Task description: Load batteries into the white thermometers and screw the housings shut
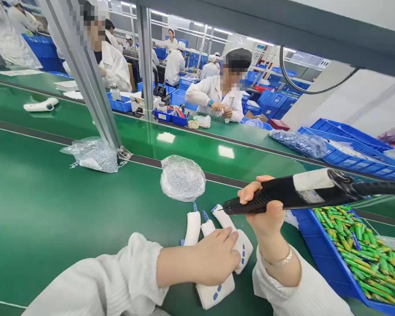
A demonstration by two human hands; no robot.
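My right hand point(266, 215) is closed round a black electric screwdriver point(279, 193), held nearly level with its cord running off to the right. The screwdriver's tip is by the blue-edged end of a white handheld device point(245, 250) with blue buttons. Across this device lies my left hand point(213, 259), its fingers bent over the body and gripping it. Close by on the green surface are a second white device point(213, 293), partly under my left hand, and a third point(193, 228). Small blue pieces stick out from their upper ends. My left palm is hidden from view.
A blue bin point(311, 250) of green batteries point(352, 245) stands at right. Beyond the devices lie two clear bags of small screw-like parts, one bag point(182, 180) central, another bag point(97, 156) by a metal post point(85, 74). A co-worker point(217, 94) works across the belt.
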